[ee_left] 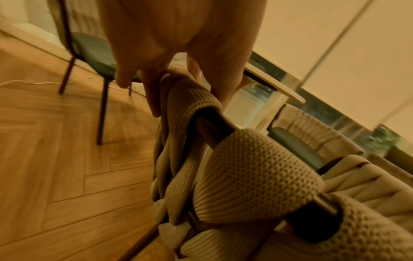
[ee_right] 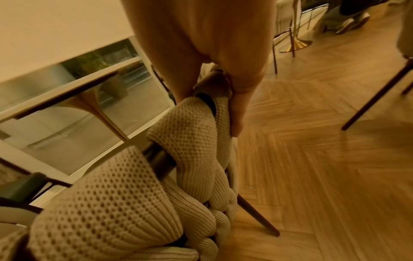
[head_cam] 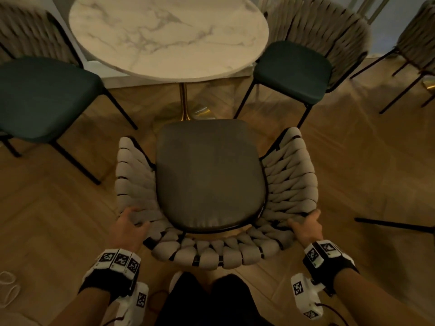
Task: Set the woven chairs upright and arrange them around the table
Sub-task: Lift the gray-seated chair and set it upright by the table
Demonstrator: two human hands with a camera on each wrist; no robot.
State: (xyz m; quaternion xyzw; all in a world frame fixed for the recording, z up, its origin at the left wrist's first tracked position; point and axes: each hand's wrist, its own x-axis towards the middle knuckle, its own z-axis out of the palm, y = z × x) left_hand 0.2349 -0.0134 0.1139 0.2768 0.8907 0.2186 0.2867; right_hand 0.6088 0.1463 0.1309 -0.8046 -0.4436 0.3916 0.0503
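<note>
A woven chair (head_cam: pixel 209 175) with a dark seat cushion and a curved beige woven back stands upright in front of me, facing the round marble table (head_cam: pixel 168 35). My left hand (head_cam: pixel 128 228) grips the left end of the back's top rail (ee_left: pixel 210 127), fingers on the outside and thumb on the inside. My right hand (head_cam: pixel 306 225) grips the right end of the same rail (ee_right: pixel 201 113). Two more woven chairs stand upright by the table, one at the left (head_cam: pixel 42 95) and one at the right (head_cam: pixel 294 69).
A fourth chair (head_cam: pixel 416 48) stands at the far right, and a dark chair leg (head_cam: pixel 395 224) reaches in from the right edge. The table's gold pedestal (head_cam: pixel 186 102) is just beyond the held chair. A white cable (head_cam: pixel 9 288) lies on the herringbone floor at lower left.
</note>
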